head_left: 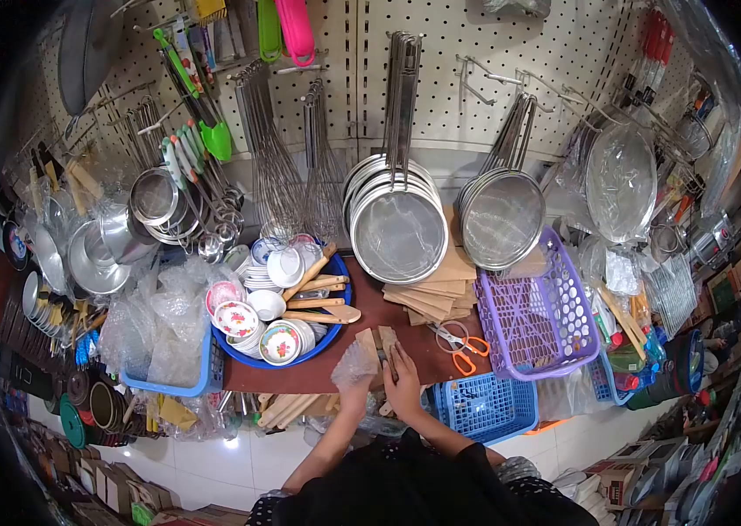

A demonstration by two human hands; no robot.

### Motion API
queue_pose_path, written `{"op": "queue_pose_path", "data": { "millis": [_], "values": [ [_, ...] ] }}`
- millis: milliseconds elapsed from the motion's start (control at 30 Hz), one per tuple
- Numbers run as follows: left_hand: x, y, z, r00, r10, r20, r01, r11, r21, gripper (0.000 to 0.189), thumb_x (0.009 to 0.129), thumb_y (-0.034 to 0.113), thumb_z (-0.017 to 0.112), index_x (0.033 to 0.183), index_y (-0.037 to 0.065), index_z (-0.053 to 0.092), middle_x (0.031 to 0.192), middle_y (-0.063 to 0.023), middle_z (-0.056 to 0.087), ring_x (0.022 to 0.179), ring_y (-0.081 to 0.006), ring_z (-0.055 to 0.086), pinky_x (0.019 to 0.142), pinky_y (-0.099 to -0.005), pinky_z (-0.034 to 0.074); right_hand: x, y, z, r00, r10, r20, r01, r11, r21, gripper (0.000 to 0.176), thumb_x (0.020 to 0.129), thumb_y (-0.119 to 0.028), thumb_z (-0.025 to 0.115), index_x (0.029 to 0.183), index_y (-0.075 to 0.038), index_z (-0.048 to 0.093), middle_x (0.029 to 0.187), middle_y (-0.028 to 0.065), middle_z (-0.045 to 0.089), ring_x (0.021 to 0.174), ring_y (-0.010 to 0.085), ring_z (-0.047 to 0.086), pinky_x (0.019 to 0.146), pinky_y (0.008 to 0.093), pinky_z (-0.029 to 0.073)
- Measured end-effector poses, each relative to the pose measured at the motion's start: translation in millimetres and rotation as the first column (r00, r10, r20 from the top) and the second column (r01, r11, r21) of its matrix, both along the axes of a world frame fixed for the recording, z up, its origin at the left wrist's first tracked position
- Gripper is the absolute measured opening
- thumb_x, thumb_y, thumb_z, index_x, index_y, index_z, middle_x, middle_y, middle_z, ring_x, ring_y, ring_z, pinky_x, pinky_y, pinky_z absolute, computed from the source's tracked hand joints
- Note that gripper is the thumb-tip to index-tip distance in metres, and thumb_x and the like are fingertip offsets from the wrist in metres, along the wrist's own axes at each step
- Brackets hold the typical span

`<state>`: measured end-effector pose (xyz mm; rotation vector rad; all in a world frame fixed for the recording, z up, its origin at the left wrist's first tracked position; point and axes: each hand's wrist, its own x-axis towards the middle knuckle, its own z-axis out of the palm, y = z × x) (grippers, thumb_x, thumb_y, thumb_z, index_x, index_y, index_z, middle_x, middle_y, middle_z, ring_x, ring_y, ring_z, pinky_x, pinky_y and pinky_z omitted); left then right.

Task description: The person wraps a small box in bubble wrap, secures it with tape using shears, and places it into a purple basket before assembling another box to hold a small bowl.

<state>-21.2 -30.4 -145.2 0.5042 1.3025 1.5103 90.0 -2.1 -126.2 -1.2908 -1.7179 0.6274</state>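
Near the front edge of the brown table, my left hand (357,383) is closed around crumpled clear plastic wrap (353,364) and the left side of a folded piece of brown cardboard (368,344). The fingers of my right hand (402,379) press on the right part of the cardboard. A narrow dark item shows between the two cardboard parts; I cannot make out what it is. Orange-handled scissors (460,344) lie right of my hands. Behind them is a stack of flat brown cardboard pieces (436,298).
A blue basin (335,335) of bowls and wooden-handled tools stands left. A purple basket (519,333) and a blue basket (489,408) are right. A blue basket (212,364) with bubble wrap is far left. Strainers (398,237) and whisks (269,167) hang behind.
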Motion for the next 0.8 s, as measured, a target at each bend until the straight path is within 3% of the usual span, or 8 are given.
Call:
{"op": "queue_pose_path", "data": {
  "millis": [67, 167, 267, 367, 467, 567, 667, 800],
  "values": [
    [3.7, 3.5, 3.3, 0.998, -0.019, -0.059, 0.021, 0.999, 0.031, 0.052, 0.076, -0.012, 0.057, 0.127, -0.001, 0.049, 0.121, -0.0082, 0.057, 0.113, -0.0175, 0.055, 0.097, -0.032, 0.045, -0.7, -0.5, -0.4, 1.0, 0.003, 0.011, -0.004, 1.0, 0.012, 0.043, 0.092, -0.015, 0.058, 0.131, 0.004, 0.053, 0.139, 0.0248, 0.048, 0.125, 0.0408, 0.048, 0.105, 0.043, 0.038],
    [7.0, 10.9, -17.5, 0.962, 0.119, -0.245, -0.064, 0.973, 0.223, 0.052, 0.075, -0.014, 0.058, 0.125, -0.003, 0.049, 0.12, -0.0094, 0.057, 0.111, -0.0182, 0.057, 0.094, -0.0325, 0.047, 0.8, -0.8, -1.7, 0.999, 0.017, 0.042, -0.018, 0.999, 0.031, 0.044, 0.091, -0.014, 0.059, 0.131, 0.004, 0.052, 0.139, 0.0256, 0.047, 0.125, 0.0421, 0.047, 0.105, 0.0443, 0.038],
    [4.4, 10.5, -21.5, 0.971, 0.113, -0.211, -0.061, 0.969, 0.24, 0.049, 0.076, -0.011, 0.061, 0.124, -0.003, 0.051, 0.122, -0.0085, 0.057, 0.11, -0.0179, 0.057, 0.094, -0.0326, 0.047, 0.6, -2.2, -0.9, 0.996, 0.034, 0.085, -0.038, 0.998, 0.049, 0.046, 0.089, -0.014, 0.06, 0.13, 0.004, 0.053, 0.139, 0.0268, 0.046, 0.125, 0.0436, 0.046, 0.105, 0.0457, 0.038],
    [-0.8, 6.0, 3.7, 0.962, 0.003, -0.273, 0.034, 0.991, 0.132, 0.044, 0.084, -0.003, 0.059, 0.127, -0.004, 0.051, 0.127, -0.0097, 0.055, 0.114, -0.0183, 0.055, 0.097, -0.0325, 0.045, -0.6, -2.8, -2.1, 0.981, 0.034, 0.193, -0.056, 0.992, 0.11, 0.047, 0.087, -0.015, 0.06, 0.13, 0.004, 0.053, 0.14, 0.0274, 0.044, 0.125, 0.045, 0.045, 0.104, 0.0471, 0.039],
    [-15.8, 8.5, -39.6, 0.998, -0.052, -0.034, 0.056, 0.989, 0.136, 0.04, 0.094, 0.006, 0.052, 0.133, -0.004, 0.049, 0.132, -0.0107, 0.053, 0.119, -0.0187, 0.052, 0.102, -0.0317, 0.04, -0.9, -3.4, -5.6, 0.937, 0.035, 0.349, -0.086, 0.987, 0.133, 0.048, 0.086, -0.018, 0.061, 0.13, 0.002, 0.053, 0.142, 0.0272, 0.041, 0.127, 0.0449, 0.043, 0.103, 0.0489, 0.039],
    [-13.0, 7.3, -13.6, 0.987, -0.025, 0.16, -0.01, 0.976, 0.215, 0.043, 0.101, 0.02, 0.042, 0.139, -0.002, 0.044, 0.139, -0.0118, 0.049, 0.128, -0.0209, 0.046, 0.109, -0.0325, 0.033, 1.9, -3.0, -8.4, 0.895, 0.067, 0.441, -0.127, 0.986, 0.109, 0.051, 0.087, -0.022, 0.06, 0.131, 0.001, 0.052, 0.145, 0.0267, 0.038, 0.131, 0.0432, 0.04, 0.102, 0.0501, 0.039],
    [-13.3, 9.7, -7.5, 0.889, -0.026, 0.457, -0.076, 0.976, 0.203, 0.053, 0.104, 0.036, 0.034, 0.143, 0.0, 0.038, 0.147, -0.0133, 0.042, 0.137, -0.026, 0.038, 0.116, -0.0375, 0.027, 3.2, -2.0, -8.9, 0.873, 0.077, 0.482, -0.142, 0.985, 0.101, 0.052, 0.085, -0.024, 0.061, 0.132, -0.001, 0.053, 0.144, 0.0254, 0.037, 0.133, 0.0412, 0.038, 0.1, 0.0493, 0.04],
    [-10.8, 9.3, 7.4, 0.923, -0.008, 0.384, -0.057, 0.986, 0.156, 0.056, 0.104, 0.04, 0.03, 0.143, 0.001, 0.037, 0.148, -0.0119, 0.04, 0.138, -0.0258, 0.036, 0.117, -0.0382, 0.024, 2.3, -6.2, 9.1, 0.853, 0.051, 0.519, -0.112, 0.99, 0.088, 0.056, 0.081, -0.025, 0.066, 0.131, -0.004, 0.055, 0.141, 0.0225, 0.04, 0.131, 0.0398, 0.039, 0.097, 0.0475, 0.041]
  ]
}}
